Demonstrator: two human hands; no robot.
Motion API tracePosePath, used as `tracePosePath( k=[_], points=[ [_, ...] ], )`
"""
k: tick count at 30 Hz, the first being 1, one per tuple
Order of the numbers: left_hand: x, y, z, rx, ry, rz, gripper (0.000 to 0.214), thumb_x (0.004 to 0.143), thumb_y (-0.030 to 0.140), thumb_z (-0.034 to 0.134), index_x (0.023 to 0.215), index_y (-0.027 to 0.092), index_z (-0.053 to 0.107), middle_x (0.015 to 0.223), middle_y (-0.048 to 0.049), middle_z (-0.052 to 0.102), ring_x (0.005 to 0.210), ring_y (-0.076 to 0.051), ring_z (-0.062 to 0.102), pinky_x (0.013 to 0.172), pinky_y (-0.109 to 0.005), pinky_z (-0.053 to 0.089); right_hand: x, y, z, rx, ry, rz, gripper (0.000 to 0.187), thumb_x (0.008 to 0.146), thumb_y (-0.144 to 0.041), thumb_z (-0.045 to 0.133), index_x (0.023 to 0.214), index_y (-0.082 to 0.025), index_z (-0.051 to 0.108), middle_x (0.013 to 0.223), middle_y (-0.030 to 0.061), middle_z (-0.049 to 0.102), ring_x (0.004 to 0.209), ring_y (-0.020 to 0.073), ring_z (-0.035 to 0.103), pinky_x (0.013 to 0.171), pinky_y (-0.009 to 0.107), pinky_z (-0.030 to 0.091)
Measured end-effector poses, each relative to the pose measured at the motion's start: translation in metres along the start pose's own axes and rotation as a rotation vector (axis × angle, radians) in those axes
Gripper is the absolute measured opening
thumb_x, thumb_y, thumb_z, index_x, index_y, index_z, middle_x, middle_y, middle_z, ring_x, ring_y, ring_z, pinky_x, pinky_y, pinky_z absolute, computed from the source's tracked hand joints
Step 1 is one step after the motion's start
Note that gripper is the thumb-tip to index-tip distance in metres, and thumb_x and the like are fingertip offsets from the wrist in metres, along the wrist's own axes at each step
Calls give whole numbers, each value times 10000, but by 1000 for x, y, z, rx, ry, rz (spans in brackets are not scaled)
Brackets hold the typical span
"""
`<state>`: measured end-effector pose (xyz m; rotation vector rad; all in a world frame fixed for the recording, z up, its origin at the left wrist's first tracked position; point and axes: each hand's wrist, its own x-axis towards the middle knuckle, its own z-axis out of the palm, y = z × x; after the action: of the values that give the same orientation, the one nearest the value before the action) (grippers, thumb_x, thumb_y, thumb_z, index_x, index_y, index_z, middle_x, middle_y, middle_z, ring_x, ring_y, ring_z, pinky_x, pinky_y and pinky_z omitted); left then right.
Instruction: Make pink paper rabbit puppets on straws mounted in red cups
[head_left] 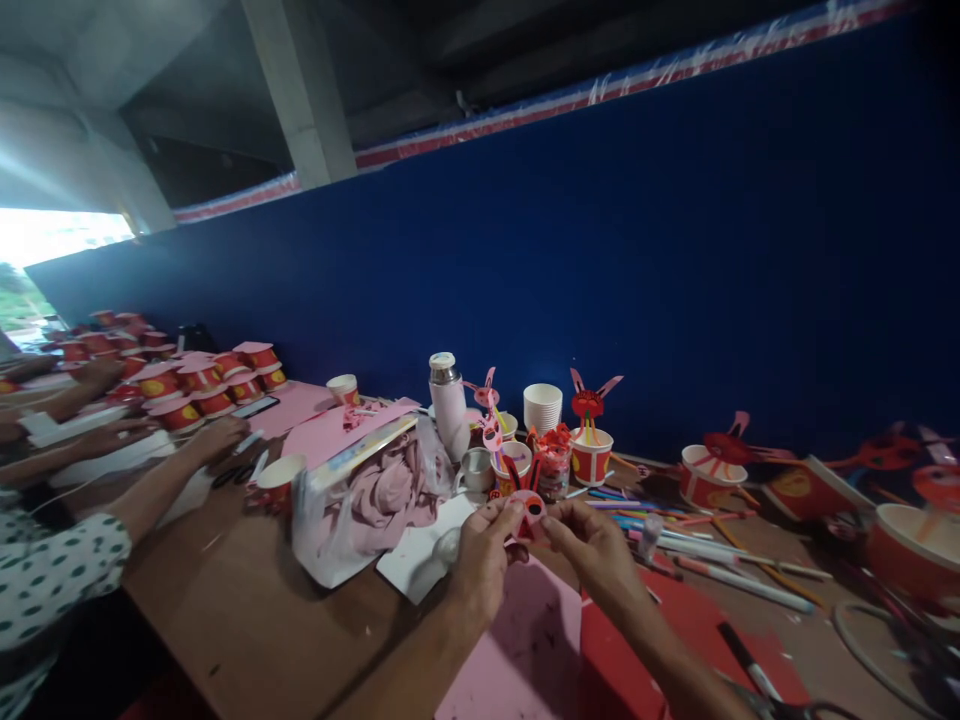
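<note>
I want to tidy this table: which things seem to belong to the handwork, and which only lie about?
Probably belonging:
pink paper cut-out with dark oval, between left hand and right hand
pink paper sheet
red paper figure with pink ears

Probably lying about:
pale cylindrical flask
silver metal mug
flat rectangular phone

hands (482,550) pinching pink cutout (529,510) | pink sheet (536,635) below | blue wall (525,250) behind

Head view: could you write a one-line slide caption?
Left hand and right hand hold a small pink cutout above a pink sheet, with a flask standing beyond.
</note>
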<state>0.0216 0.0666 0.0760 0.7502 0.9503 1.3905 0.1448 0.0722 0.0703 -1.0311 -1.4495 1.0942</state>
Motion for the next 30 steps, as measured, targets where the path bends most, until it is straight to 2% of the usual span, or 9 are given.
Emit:
tracePosePath(
  k=[5,11,13,17,21,24,30],
  points=[
    [2,0,-2,11,-23,8,294,634,279,655,882,133,598,728,-47,629,614,-131,565,460,-199,380,1,-1,-5,-55,88,-30,216,734,-372,547,650,-173,544,593,2,553,559,138,497,538,247,386],
    [2,-11,-8,21,78,102,281,665,272,642,906,139,584,785,-27,613,609,-92,546,546,-194,413,-2,-3,-9,-151,201,-77,232,749,-394,535,681,-174,566,619,16,579,587,156,517,549,252,383],
    [-3,-14,-7,20,62,118,275,673,272,641,909,138,600,802,-37,622,627,-100,552,577,-206,425,-3,0,-10,-276,217,-167,211,780,-362,512,708,-175,579,647,24,592,612,160,529,575,256,380],
    [-12,-18,-1,-19,-43,107,306,706,269,619,986,146,608,928,-83,642,777,-156,584,649,-235,440,-4,7,-9,-629,244,-469,158,817,-267,480,752,-174,591,686,36,611,639,165,545,601,263,356],
    [-15,-23,0,-69,-120,74,285,742,275,585,994,142,601,899,-84,658,726,-153,602,652,-244,437,-4,9,-4,-830,295,-662,143,817,-193,477,727,-184,587,647,26,605,613,162,522,600,272,315],
    [-15,-24,-1,-102,-149,76,254,738,269,591,957,143,609,836,-67,667,689,-146,602,646,-245,438,-5,8,0,-896,292,-717,163,826,-184,468,706,-186,579,633,19,600,595,157,499,608,280,294],
    [-19,-16,3,-117,-164,56,223,708,257,620,905,153,636,797,-44,665,722,-150,598,665,-247,436,-10,10,5,-960,233,-717,188,843,-182,426,739,-184,583,683,39,611,645,168,505,632,291,282]
  ],
)
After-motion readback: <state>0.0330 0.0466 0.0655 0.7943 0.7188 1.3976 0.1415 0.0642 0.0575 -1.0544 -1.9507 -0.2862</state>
